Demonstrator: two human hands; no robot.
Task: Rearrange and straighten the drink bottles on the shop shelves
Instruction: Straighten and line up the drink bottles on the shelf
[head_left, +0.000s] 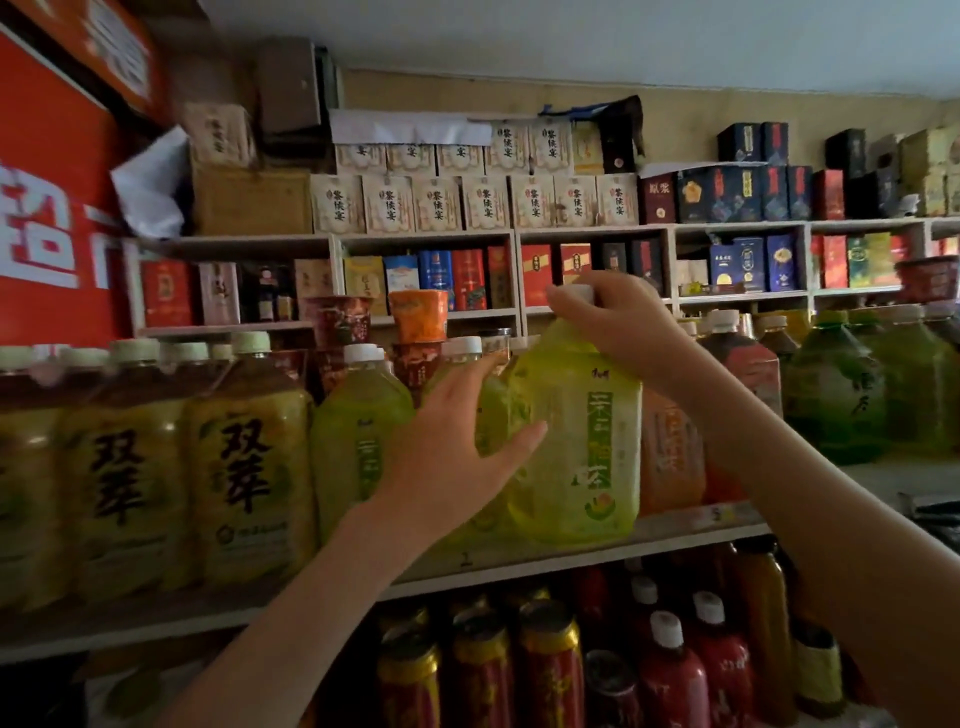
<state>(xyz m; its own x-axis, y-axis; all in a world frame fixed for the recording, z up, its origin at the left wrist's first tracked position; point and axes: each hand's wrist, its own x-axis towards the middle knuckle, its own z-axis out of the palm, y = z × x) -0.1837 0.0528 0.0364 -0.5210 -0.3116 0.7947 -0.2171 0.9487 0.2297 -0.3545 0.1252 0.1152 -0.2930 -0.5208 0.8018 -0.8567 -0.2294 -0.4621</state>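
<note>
A big green tea bottle (582, 441) with a white cap stands at the front of the middle shelf (519, 564). My right hand (618, 327) grips it by the cap and neck from above. My left hand (457, 452) is spread with straight fingers against the bottle's left side, partly covering a second green bottle (491, 410) behind. Another green bottle (358, 431) stands just to the left. Yellow-labelled tea bottles (244, 467) fill the shelf's left part, and an orange-labelled bottle (670, 452) stands right behind the held one.
Dark green bottles (841, 395) stand on the right of the shelf. Red bottles and gold-topped cans (550, 670) crowd the shelf below. Cup noodles (418, 317) sit behind the bottles. Boxed liquor (467, 202) fills the back wall shelves. A red sign (47, 208) hangs at left.
</note>
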